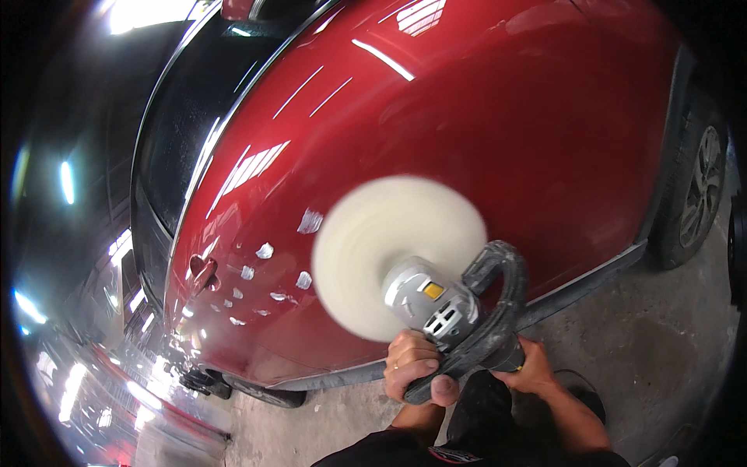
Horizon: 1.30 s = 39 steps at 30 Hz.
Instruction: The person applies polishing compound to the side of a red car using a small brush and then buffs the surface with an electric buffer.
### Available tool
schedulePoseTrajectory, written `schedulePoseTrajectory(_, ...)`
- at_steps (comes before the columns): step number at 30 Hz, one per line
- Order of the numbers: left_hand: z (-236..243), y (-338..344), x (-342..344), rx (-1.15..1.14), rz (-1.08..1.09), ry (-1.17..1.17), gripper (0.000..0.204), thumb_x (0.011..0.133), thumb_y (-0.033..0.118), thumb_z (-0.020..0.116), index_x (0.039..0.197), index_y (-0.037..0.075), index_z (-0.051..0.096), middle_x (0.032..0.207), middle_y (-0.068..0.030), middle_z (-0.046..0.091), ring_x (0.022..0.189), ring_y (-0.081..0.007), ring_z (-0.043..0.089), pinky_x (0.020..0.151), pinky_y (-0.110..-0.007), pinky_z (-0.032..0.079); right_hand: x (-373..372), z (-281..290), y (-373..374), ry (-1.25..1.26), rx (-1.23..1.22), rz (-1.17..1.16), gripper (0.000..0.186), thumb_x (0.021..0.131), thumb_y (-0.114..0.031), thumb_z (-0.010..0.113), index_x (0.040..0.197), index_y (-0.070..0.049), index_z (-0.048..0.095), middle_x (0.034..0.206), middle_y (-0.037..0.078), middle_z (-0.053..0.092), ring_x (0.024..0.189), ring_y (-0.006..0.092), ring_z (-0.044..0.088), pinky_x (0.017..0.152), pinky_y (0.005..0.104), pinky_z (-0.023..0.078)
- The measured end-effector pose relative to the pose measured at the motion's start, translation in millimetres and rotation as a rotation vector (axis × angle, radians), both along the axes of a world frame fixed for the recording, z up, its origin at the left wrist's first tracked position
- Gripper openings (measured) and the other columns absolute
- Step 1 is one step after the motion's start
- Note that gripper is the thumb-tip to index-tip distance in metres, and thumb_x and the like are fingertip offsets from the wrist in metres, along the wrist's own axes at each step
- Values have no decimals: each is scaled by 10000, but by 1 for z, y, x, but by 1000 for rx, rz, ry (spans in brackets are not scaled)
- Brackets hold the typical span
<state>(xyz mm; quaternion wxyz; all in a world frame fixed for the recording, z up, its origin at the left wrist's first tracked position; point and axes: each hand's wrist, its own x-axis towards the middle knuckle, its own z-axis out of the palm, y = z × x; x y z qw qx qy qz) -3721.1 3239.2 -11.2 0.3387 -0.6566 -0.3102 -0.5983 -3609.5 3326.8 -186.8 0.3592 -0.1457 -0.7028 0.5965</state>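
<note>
A grey and black car polisher (pixel 433 300) with a large cream pad (pixel 366 241) is held flat against a red car door (pixel 529 148). The pad's face is smeared by spinning. My left hand (pixel 411 364) is closed round the near end of the polisher's black loop handle (pixel 515 284), beside the silver head. Further right, my right hand (pixel 531 369) grips the rear of the polisher's body, its fingers partly hidden. Left of the pad, several whitish dabs of paste (pixel 303 279) dot the door, scattered toward the red door handle (pixel 204 272).
Dark side windows (pixel 187 124) run along the car's upper left. A wheel (pixel 700 183) stands at the right, and a grey sill trim (pixel 576 286) edges the door's bottom. Below lies a stained concrete floor (pixel 646 342) with a thin dark cable. Another shiny red vehicle (pixel 148 389) is at lower left.
</note>
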Motion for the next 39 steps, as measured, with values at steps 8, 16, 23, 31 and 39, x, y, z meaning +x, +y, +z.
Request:
schedulePoseTrajectory(8,-2,125,55,-242,-334,206,187,727,134,730,809,27,601,594,-33,575,460,-162,520,482,-311,393,42,-77,25,-32,-309,-515,671,630,-285,910,1140,40,620,1037,187,671,1036,288,625,908,399,494)
schedulePoseTrajectory(16,1,238,135,-324,-521,191,186,579,113,755,716,104,629,586,-29,582,479,-217,550,507,-321,392,47,-23,67,356,-573,-513,237,771,-95,751,947,-5,621,832,53,639,685,141,612,616,297,491)
schedulePoseTrajectory(23,14,186,84,-223,-451,197,210,580,115,755,759,91,650,603,-26,582,471,-192,531,510,-315,394,3,-21,42,483,-269,-619,237,780,-110,732,952,10,621,788,33,622,681,205,612,631,389,509)
schedulePoseTrajectory(31,40,29,-23,54,-165,101,287,908,325,616,931,82,464,571,-7,444,488,-153,421,541,-332,356,-15,57,21,71,111,-208,541,643,-161,827,1119,9,633,938,201,721,951,394,703,854,433,543)
schedulePoseTrajectory(39,63,-6,-30,317,-14,-186,325,959,387,555,1005,106,397,598,-19,431,539,-142,418,636,-356,384,-17,114,18,-58,313,-77,486,634,-240,826,1018,-12,633,825,194,712,815,409,704,748,465,555)
